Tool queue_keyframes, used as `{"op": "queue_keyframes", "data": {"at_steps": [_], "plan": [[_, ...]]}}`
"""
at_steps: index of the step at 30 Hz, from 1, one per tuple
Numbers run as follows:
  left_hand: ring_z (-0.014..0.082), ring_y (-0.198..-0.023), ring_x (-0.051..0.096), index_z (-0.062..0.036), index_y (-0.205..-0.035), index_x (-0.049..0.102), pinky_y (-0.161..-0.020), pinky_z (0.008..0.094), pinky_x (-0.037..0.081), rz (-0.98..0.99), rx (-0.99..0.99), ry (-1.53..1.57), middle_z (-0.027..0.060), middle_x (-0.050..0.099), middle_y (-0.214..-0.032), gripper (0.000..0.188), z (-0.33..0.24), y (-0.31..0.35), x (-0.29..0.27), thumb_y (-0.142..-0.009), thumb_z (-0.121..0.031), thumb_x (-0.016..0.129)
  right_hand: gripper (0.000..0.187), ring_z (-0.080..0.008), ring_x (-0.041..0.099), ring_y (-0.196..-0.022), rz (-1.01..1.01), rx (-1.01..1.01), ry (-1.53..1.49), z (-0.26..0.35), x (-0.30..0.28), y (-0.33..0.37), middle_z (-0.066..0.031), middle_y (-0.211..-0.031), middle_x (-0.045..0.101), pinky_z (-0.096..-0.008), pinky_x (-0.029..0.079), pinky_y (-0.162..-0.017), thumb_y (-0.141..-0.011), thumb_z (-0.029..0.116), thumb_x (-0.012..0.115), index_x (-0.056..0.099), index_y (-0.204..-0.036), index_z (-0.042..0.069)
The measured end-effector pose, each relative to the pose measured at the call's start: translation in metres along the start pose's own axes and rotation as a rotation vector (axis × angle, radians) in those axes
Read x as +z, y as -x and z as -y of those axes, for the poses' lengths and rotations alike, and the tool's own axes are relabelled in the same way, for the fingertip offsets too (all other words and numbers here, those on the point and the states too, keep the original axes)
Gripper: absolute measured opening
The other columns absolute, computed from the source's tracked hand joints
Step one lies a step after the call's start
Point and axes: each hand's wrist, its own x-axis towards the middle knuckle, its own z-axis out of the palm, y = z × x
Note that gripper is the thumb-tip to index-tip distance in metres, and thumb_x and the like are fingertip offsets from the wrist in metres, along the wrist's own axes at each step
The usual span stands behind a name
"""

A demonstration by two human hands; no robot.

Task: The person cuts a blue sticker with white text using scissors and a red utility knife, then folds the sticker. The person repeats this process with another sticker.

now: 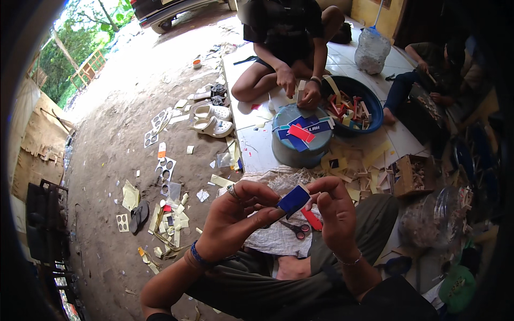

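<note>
Blue piece (293, 200) slants lengthwise up rightward from my left hand (231, 218), which pinches it; my right hand (338, 216) curls at its far end, grip unclear.

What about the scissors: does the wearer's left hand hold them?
No, the left hand holds a blue piece; the scissors lie on cloth.

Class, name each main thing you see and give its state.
Small blue rectangular piece: tilted, pinched by the left hand
Dark-handled metal scissors: lying down; blade opening unclear
White cloth: spread, wrinkled
Round blue plastic tub: holding coloured strips
Round grey-blue tub: bearing flat coloured pieces
Clear plastic sack: filled, standing
Beige clogs: unworn, side by side
Black flip-flop: unworn
</note>
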Motion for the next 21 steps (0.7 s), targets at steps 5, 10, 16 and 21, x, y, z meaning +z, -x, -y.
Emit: {"op": "queue_keyframes", "data": {"at_steps": [5, 10, 16, 21], "plan": [[0.0184, -0.110, 0.066, 0.0019, -0.116, 0.062, -0.097, 0.0335, 0.055, 0.056, 0.191, -0.261, 0.0111, 0.067, -0.114, 0.025, 0.000, -0.003, 0.003, -0.093, 0.007, 0.069, 0.023, -0.0049, 0.058, -0.090, 0.027, 0.217, -0.171, 0.004, -0.004, -0.005, -0.0013, -0.104, 0.066, -0.0215, 0.047, -0.079, -0.099, 0.015, 0.070, 0.058, -0.116, 0.005], [0.0187, -0.108, 0.067, 0.0024, -0.114, 0.064, -0.095, 0.0337, 0.056, 0.048, 0.198, -0.231, 0.0109, 0.068, -0.112, 0.024, -0.002, -0.001, 0.007, -0.091, 0.008, 0.070, 0.027, -0.0053, 0.061, -0.092, 0.057, 0.332, -0.297, 0.008, -0.005, -0.009, -0.0006, -0.100, 0.067, -0.0220, 0.050, -0.079, -0.093, 0.013, 0.077, 0.060, -0.113, 0.006], [0.0174, -0.102, 0.070, 0.0002, -0.111, 0.068, -0.089, 0.0301, 0.056, 0.028, 0.257, -0.413, 0.0104, 0.071, -0.106, 0.023, -0.005, -0.002, 0.005, -0.090, 0.008, 0.072, 0.032, -0.0074, 0.063, -0.094, 0.052, 0.311, -0.119, 0.011, -0.005, -0.014, -0.0036, -0.101, 0.068, -0.0230, 0.051, -0.081, -0.091, 0.014, 0.079, 0.059, -0.115, 0.007], [0.0171, -0.098, 0.072, 0.0000, -0.111, 0.068, -0.083, 0.0297, 0.057, -0.004, 0.286, -0.497, 0.0106, 0.072, -0.107, 0.023, -0.006, 0.000, 0.007, -0.090, 0.006, 0.073, 0.034, -0.0085, 0.063, -0.098, 0.061, 0.283, -0.023, 0.017, -0.007, -0.013, -0.0043, -0.102, 0.066, -0.0238, 0.052, -0.085, -0.090, 0.012, 0.080, 0.058, -0.116, 0.007]]}}
